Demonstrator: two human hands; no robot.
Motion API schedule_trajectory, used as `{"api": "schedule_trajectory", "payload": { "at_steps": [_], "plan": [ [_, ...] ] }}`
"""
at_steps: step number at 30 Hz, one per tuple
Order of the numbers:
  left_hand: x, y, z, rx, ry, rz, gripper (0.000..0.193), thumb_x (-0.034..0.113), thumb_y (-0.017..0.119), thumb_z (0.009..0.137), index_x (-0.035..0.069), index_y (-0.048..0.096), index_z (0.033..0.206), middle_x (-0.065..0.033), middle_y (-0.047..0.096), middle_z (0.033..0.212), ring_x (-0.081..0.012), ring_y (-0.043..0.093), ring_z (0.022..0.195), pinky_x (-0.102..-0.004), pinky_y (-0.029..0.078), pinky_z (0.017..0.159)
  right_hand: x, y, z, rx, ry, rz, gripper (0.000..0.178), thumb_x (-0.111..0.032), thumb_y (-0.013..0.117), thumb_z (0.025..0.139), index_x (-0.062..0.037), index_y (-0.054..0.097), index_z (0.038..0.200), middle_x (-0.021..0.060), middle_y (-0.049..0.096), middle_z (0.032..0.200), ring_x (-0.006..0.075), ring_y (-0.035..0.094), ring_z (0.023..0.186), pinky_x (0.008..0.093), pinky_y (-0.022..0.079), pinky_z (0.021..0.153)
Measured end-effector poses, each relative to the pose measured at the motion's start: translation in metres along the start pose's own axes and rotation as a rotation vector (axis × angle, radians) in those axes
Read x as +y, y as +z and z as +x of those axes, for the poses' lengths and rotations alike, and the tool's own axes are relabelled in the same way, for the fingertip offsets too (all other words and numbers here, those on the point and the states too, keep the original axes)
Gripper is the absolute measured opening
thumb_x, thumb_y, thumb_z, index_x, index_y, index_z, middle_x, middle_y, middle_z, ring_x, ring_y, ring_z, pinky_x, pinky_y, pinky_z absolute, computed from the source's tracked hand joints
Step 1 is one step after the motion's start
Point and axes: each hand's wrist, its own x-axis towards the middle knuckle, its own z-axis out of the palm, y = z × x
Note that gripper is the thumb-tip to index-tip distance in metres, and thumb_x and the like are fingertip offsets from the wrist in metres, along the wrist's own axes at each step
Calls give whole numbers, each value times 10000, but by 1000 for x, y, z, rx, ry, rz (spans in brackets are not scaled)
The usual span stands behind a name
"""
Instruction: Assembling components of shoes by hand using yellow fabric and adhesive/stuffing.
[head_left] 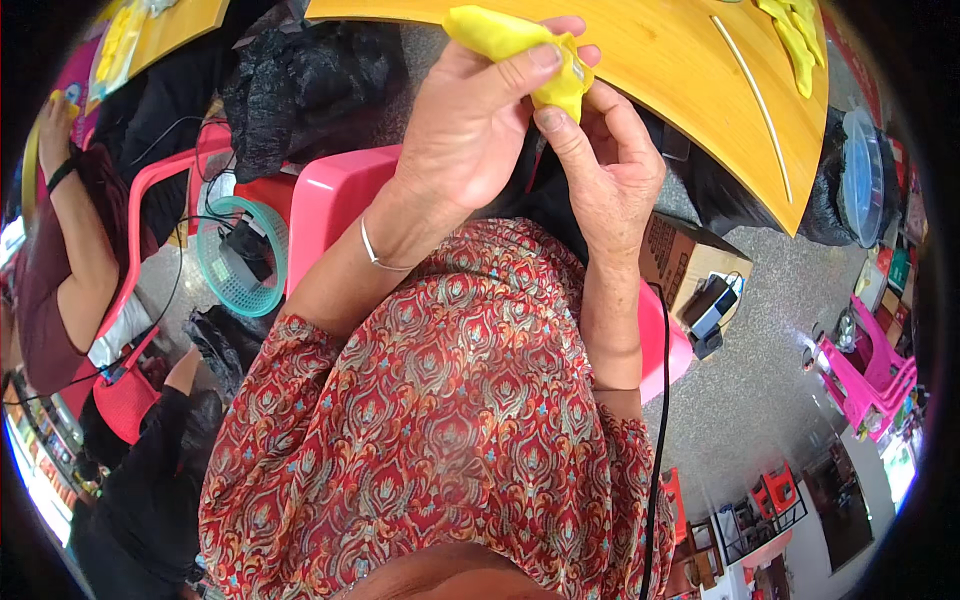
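A small yellow fabric piece (500,35), plump and pointed at its upper left end, is held up near the table's front edge. My left hand (450,135) grips its middle, the thumb pressed along it. With thumb and fingers, my right hand (605,160) pinches the gathered lower end. Where the two hands meet, a small pale spot shows in the folds; I cannot make out what it is. Part of the piece is hidden behind my fingers.
The yellow-brown table (670,60) carries a thin white stick (755,110) and more yellow pieces (795,45). Beside me are a pink chair (335,195), a teal basket (240,255) and a cardboard box (690,260). A person's arm (85,240) reaches along the left.
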Motion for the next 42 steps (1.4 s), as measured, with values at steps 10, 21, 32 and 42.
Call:
{"api": "schedule_trajectory", "payload": {
  "at_steps": [10,21,32,42],
  "plan": [
    [13,-28,0,-93,57,197,187,136,565,927,30,624,1070,-169,639,1083,-330,579,1101,-438,430,1003,-5,-3,3,-26,-130,-140,240,-45,741,774,13,671,997,61,636,835,96,555,707,212,437,641],
    [2,-23,2,-72,6,45,247,176,574,931,22,607,1121,-164,629,1127,-305,569,1120,-423,412,1016,-6,-2,3,113,-37,199,151,-60,679,868,46,662,975,25,648,877,54,569,783,187,456,708],
    [-14,-2,-18,-33,75,282,319,19,578,912,-20,528,1224,-119,592,1213,-174,559,1128,-309,426,1005,8,-5,-1,174,93,503,135,-98,627,909,26,652,958,56,657,906,104,588,815,247,473,786],
    [-13,-2,-18,-7,99,284,293,63,568,930,-17,536,1210,-200,609,1174,-221,582,1105,-307,445,976,12,1,-6,116,157,497,141,-120,602,928,12,639,963,64,657,956,123,604,849,270,492,789]
  ]
}}
